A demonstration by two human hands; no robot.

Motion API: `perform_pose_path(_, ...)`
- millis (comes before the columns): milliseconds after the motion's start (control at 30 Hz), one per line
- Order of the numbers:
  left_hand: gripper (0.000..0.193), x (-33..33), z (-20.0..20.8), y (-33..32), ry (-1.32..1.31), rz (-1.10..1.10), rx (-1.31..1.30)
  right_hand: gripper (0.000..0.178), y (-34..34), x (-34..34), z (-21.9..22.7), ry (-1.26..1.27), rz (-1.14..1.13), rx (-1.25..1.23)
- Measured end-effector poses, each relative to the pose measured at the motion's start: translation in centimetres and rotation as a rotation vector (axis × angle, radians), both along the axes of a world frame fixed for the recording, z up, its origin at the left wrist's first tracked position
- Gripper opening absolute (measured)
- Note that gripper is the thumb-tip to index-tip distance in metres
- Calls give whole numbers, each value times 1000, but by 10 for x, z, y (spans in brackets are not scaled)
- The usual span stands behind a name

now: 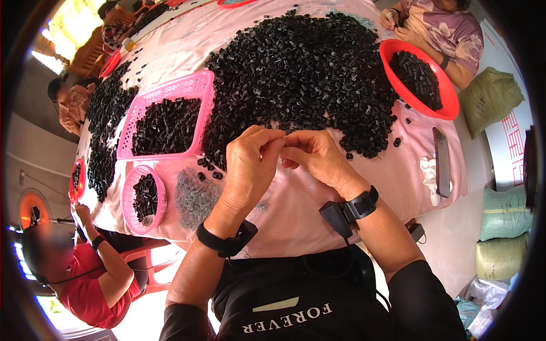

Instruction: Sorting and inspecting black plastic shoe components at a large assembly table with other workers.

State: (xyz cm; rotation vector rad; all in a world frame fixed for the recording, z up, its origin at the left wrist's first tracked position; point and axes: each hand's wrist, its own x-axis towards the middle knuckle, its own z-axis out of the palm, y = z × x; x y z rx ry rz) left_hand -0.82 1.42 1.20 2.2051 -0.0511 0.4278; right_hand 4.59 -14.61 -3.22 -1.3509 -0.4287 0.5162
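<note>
My left hand (249, 162) and my right hand (319, 158) meet at the fingertips in front of the near edge of a big heap of small black plastic parts (301, 74), hollow and cap-like. Both are closed in a pinch. Whatever sits between the fingers is hidden. Left of my left wrist lies a patch of tiny clear-grey pieces (198, 199). Beyond it are a round pink basket (128, 199) and a larger rectangular pink basket (208, 111), each holding more black parts. A few loose black parts lie near my left hand.
A red basin (449, 103) of black parts stands at the far right, before a person. A dark phone (441, 162) and white crumpled tissue (429, 177) lie on the pink tablecloth (392, 187). Sacks (493, 102) line the right side. A person in red (94, 284) sits at left.
</note>
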Motion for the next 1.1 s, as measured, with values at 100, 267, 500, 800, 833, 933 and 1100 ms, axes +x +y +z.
perform_pose_path(100,17,-1,-1,0,-85,-37,50,17,-1,1,-1,14,-7,19)
perform_pose_path(267,18,-3,-1,2,-111,-66,141,15,-3,0,3,78,-21,53)
perform_pose_path(500,30,-4,1,6,-140,-175,203,17,-4,-1,4,72,-38,56)
perform_pose_path(800,46,0,-12,-1,-238,-189,355,19,-2,-1,3,27,-68,41)
perform_pose_path(833,46,0,-12,-1,-237,-189,355,19,-2,-1,7,28,-66,30)
perform_pose_path(933,46,-2,-11,-1,-216,-138,355,20,-3,0,5,25,-48,16)
perform_pose_path(1100,43,-3,-11,-4,-209,-145,324,20,-4,1,0,-9,-38,0)
